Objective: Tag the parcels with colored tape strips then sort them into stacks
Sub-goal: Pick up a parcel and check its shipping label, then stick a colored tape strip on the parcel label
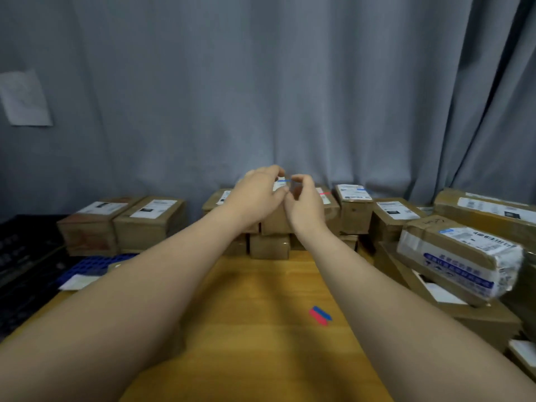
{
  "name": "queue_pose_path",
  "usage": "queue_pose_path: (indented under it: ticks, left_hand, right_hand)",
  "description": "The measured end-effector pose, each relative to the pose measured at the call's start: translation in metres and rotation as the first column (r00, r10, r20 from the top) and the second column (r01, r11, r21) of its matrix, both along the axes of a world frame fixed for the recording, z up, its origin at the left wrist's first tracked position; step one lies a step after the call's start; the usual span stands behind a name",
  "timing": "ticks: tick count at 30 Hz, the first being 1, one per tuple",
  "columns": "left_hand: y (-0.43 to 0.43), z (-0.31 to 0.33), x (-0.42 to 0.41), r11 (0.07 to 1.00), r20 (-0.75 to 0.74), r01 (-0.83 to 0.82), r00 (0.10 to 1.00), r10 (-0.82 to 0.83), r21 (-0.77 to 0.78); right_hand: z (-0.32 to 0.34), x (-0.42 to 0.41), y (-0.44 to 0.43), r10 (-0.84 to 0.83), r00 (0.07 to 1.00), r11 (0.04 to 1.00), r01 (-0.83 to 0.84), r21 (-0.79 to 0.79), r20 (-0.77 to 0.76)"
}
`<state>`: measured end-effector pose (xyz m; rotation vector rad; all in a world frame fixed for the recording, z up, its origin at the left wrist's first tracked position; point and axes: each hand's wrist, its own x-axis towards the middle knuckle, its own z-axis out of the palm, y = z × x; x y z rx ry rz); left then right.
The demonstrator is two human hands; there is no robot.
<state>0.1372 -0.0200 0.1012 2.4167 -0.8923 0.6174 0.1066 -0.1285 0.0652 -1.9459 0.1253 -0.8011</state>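
Observation:
Both my arms reach far over the wooden table [261, 329] to a stack of brown cardboard parcels [269, 245] at its back edge. My left hand [258, 195] and my right hand [304, 201] meet above the top parcel [275, 221] and pinch the two ends of a short blue tape strip [285, 180] stretched between their fingertips, just over the parcel's white label. A parcel to the right [329, 204] carries a red strip on its label. A red and a blue tape strip [320, 314] lie side by side on the table near me.
More labelled parcels stand at the back left [124, 224] and pile up along the right [461, 259]. A blue perforated crate [95, 264] and black crates sit at the left. A grey curtain hangs behind.

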Motion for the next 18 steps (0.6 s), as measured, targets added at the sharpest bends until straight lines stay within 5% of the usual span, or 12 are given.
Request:
queue_pose_path:
  ticks: [8, 13, 15, 18]
  left_hand:
    - [0.147, -0.059, -0.04, 0.973, -0.097, -0.229, 0.969, 0.229, 0.008]
    - [0.232, -0.116, -0.043, 0.807, -0.209, -0.535, 0.784, 0.585, 0.252]
    - [0.246, -0.129, -0.035, 0.775, -0.359, -0.583, 0.687, 0.631, 0.245]
    - [0.238, -0.141, -0.027, 0.813, -0.672, -0.583, 0.602, 0.431, 0.0]
  right_hand:
    - [-0.044, -0.043, 0.095, 0.218, 0.975, 0.975, -0.217, 0.036, -0.039]
    - [-0.093, -0.046, 0.145, 0.302, 0.916, 0.953, -0.288, 0.094, -0.264]
    - [-0.102, -0.044, 0.16, 0.349, 0.855, 0.937, -0.301, 0.179, -0.385]
    - [-0.108, -0.038, 0.17, 0.393, 0.806, 0.917, -0.304, 0.26, -0.444]
